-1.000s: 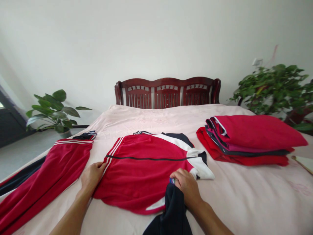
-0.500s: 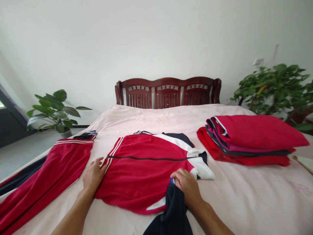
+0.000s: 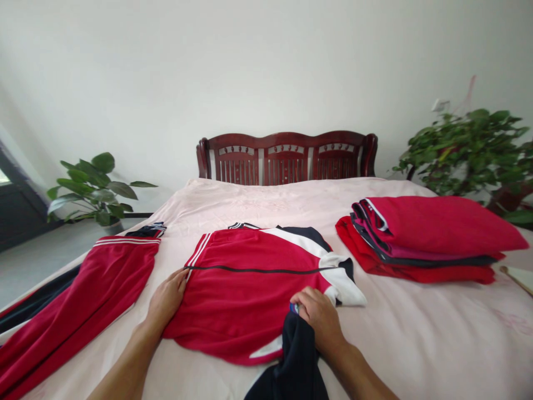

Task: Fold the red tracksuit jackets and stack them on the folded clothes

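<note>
A red zip-up jacket (image 3: 245,300) with white and navy panels lies front up, its white collar towards the right and its striped hem towards the left. At the hem, close to the lower end of the black zip, my left hand (image 3: 169,297) has its fingers closed on the fabric edge; the fingertips are partly hidden. My right hand (image 3: 318,314) pinches the jacket near the shoulder, where a small blue-purple patch shows by the thumb. From there the navy sleeve (image 3: 297,355) hangs towards me over the near side.
Red trousers (image 3: 91,300) with white stripes lie on the left. A stack of folded clothes (image 3: 441,228) sits at the right on the pink bedsheet (image 3: 400,339). Beyond are a dark wooden headboard (image 3: 287,161), a left potted plant (image 3: 100,189) and a right leafy plant (image 3: 470,155).
My left hand's fingers, spread at the hem before, have drawn together and shifted slightly right onto its edge. My right hand and the jacket look unchanged.
</note>
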A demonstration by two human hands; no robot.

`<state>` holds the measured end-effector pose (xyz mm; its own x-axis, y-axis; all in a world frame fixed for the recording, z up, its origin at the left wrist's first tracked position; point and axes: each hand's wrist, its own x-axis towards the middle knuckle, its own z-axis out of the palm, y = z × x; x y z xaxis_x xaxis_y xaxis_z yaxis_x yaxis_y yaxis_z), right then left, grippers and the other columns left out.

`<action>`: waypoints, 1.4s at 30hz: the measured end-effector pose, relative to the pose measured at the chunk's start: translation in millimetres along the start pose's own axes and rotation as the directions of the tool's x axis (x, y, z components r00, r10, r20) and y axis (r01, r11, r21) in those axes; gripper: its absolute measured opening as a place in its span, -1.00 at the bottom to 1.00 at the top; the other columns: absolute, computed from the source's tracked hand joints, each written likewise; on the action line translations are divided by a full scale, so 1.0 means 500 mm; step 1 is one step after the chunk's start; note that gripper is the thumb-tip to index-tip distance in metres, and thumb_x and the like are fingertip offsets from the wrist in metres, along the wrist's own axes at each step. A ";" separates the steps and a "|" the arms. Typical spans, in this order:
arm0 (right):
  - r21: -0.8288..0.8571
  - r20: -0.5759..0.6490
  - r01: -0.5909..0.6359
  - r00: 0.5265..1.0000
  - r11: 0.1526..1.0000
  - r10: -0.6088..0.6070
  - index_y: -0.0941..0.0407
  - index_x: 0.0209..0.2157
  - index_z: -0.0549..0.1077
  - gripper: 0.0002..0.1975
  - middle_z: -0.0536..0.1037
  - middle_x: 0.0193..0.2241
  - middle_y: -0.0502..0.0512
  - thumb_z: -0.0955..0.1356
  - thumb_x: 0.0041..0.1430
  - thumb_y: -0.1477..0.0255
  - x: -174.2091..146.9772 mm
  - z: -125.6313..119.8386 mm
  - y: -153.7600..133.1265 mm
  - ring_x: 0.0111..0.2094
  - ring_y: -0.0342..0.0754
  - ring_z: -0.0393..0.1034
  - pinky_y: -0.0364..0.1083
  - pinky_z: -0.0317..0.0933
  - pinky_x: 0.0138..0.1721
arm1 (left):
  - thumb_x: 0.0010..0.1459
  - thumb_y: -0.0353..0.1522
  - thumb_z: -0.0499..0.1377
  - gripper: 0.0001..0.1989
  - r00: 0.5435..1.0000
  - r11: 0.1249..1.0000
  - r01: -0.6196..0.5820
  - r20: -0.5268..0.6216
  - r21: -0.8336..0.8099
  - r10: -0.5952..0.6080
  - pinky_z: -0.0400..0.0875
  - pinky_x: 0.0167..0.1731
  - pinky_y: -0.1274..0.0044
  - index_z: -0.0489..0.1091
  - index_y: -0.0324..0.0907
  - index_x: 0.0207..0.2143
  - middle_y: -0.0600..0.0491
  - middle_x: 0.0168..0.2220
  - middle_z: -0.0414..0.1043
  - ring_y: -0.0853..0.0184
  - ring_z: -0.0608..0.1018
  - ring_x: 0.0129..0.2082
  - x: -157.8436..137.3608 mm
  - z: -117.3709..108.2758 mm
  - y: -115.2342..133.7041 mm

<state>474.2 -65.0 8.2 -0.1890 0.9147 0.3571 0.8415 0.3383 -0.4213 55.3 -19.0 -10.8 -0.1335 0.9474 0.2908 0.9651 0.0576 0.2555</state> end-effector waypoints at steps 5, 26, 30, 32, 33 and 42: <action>0.004 -0.005 -0.001 1.000 1.000 0.001 0.06 -0.34 0.50 -0.70 0.50 -0.33 0.04 0.22 0.04 0.67 0.000 0.001 0.001 -0.23 -0.04 0.33 -0.08 0.05 -0.17 | 0.35 -0.28 -0.18 -0.53 1.000 0.997 -0.022 0.017 0.067 0.021 0.27 0.15 0.42 0.34 -0.19 0.15 -0.05 0.20 0.38 0.22 0.49 0.10 0.000 -0.005 0.007; 0.005 0.001 -0.002 1.000 1.000 0.002 0.06 -0.35 0.50 -0.71 0.50 -0.33 0.03 0.22 0.05 0.65 0.001 0.000 -0.001 -0.24 -0.05 0.32 -0.09 0.04 -0.17 | 0.35 -0.28 -0.15 -0.53 0.999 0.994 0.001 0.042 0.105 -0.006 0.21 0.20 0.37 0.29 -0.16 0.20 -0.05 0.27 0.27 0.22 0.42 0.18 0.001 0.005 0.004; -0.008 0.007 -0.001 1.000 1.000 0.001 0.06 -0.35 0.50 -0.71 0.50 -0.33 0.03 0.22 0.05 0.65 0.001 -0.001 -0.001 -0.24 -0.05 0.32 -0.09 0.04 -0.17 | 0.35 -0.27 -0.15 -0.52 0.999 0.995 -0.002 0.041 0.095 -0.002 0.21 0.20 0.38 0.29 -0.18 0.20 -0.06 0.27 0.27 0.22 0.40 0.19 0.002 0.007 0.000; -0.011 0.007 0.002 1.000 1.000 -0.002 0.06 -0.34 0.50 -0.71 0.50 -0.33 0.02 0.22 0.06 0.65 0.001 -0.001 -0.001 -0.24 -0.05 0.32 -0.09 0.04 -0.17 | 0.34 -0.27 -0.14 -0.53 0.999 0.997 -0.004 0.032 0.080 0.002 0.21 0.20 0.38 0.30 -0.17 0.20 -0.06 0.26 0.29 0.23 0.40 0.20 0.002 0.009 -0.002; -0.012 0.007 0.004 1.000 1.000 -0.004 0.06 -0.34 0.50 -0.71 0.50 -0.33 0.02 0.22 0.06 0.65 0.001 -0.001 -0.001 -0.24 -0.05 0.32 -0.09 0.04 -0.17 | 0.34 -0.27 -0.13 -0.54 1.000 0.997 -0.007 0.026 0.071 0.005 0.21 0.20 0.38 0.30 -0.16 0.20 -0.05 0.26 0.29 0.24 0.40 0.20 0.002 0.010 -0.003; 0.004 -0.002 0.001 1.000 1.000 -0.001 0.06 -0.34 0.50 -0.71 0.50 -0.33 0.03 0.22 0.05 0.65 0.000 0.001 0.001 -0.24 -0.05 0.32 -0.09 0.04 -0.17 | 0.33 -0.27 -0.10 -0.55 1.000 0.999 -0.006 0.007 0.049 0.006 0.22 0.19 0.38 0.32 -0.15 0.17 -0.06 0.24 0.32 0.23 0.41 0.19 0.003 0.013 -0.005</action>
<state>474.3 -64.6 7.4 -0.1885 0.9141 0.3590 0.8395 0.3396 -0.4241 54.1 -15.7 -17.0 -0.1264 0.9500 0.2856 0.9758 0.0673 0.2079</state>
